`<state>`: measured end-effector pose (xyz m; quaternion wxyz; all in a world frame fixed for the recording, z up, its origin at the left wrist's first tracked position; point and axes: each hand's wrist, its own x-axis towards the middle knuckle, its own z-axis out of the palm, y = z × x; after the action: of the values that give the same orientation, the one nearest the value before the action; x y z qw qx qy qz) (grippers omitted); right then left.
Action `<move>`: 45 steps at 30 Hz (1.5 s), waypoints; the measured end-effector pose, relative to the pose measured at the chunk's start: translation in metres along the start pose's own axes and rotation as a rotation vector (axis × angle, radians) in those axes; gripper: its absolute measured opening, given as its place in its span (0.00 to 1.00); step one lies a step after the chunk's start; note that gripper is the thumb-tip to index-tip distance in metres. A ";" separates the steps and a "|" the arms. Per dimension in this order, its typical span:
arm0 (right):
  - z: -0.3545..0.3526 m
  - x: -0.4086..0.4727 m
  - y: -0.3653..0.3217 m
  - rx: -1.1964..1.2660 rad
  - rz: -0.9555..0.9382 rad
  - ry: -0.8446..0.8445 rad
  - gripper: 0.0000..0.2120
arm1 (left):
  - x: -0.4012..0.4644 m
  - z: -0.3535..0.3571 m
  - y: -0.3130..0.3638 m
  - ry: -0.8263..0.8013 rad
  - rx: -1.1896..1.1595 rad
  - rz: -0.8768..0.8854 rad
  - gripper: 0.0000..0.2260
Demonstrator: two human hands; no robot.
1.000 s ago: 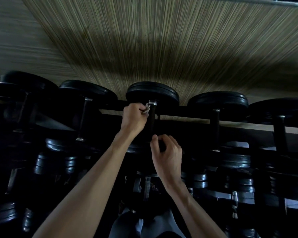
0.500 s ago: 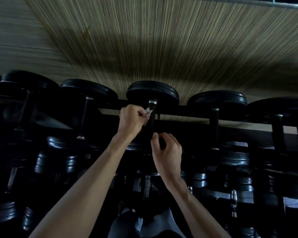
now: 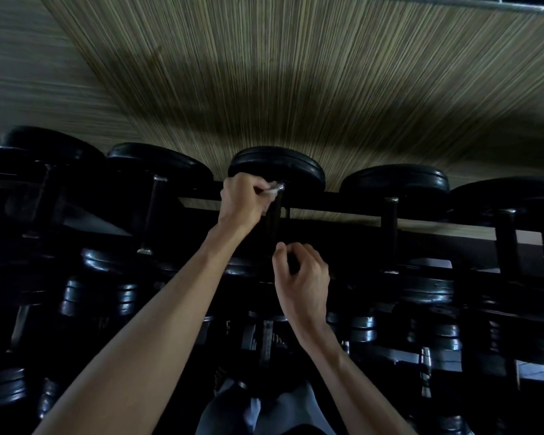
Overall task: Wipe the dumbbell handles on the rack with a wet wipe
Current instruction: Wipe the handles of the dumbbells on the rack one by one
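Observation:
A black dumbbell (image 3: 277, 166) lies in the middle of the rack's top row, its dark handle (image 3: 272, 224) running toward me. My left hand (image 3: 241, 200) is closed on a small white wet wipe (image 3: 272, 189) pressed against the far end of that handle, just under the far weight head. My right hand (image 3: 305, 277) curls around the near end of the same handle; whether it grips firmly is hard to tell in the dark.
More black dumbbells fill the top row, such as one to the left (image 3: 157, 164) and one to the right (image 3: 396, 183). A black rack rail (image 3: 336, 213) crosses behind the handles. Lower rows hold smaller dumbbells (image 3: 427, 290). Striped wood-look flooring (image 3: 296, 73) lies beyond.
My left hand with the wipe slid down the handle slightly, then back up to its far end. My right hand stayed at the near end.

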<state>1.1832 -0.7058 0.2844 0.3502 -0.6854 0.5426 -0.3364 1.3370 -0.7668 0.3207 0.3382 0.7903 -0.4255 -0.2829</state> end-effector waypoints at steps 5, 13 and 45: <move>0.001 0.000 0.003 0.003 -0.007 0.000 0.16 | -0.038 -0.002 -0.019 -0.316 0.134 -0.079 0.04; -0.004 0.001 0.001 0.014 0.008 -0.065 0.18 | -0.022 0.005 -0.003 -0.009 -0.015 0.065 0.04; -0.041 0.061 -0.004 0.002 -0.017 -0.559 0.18 | -0.046 -0.025 -0.012 -0.382 -0.118 0.016 0.04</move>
<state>1.1619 -0.7692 0.3143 0.4842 -0.7558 0.4188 -0.1378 1.3391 -0.7152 0.3343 0.2993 0.6978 -0.4708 -0.4493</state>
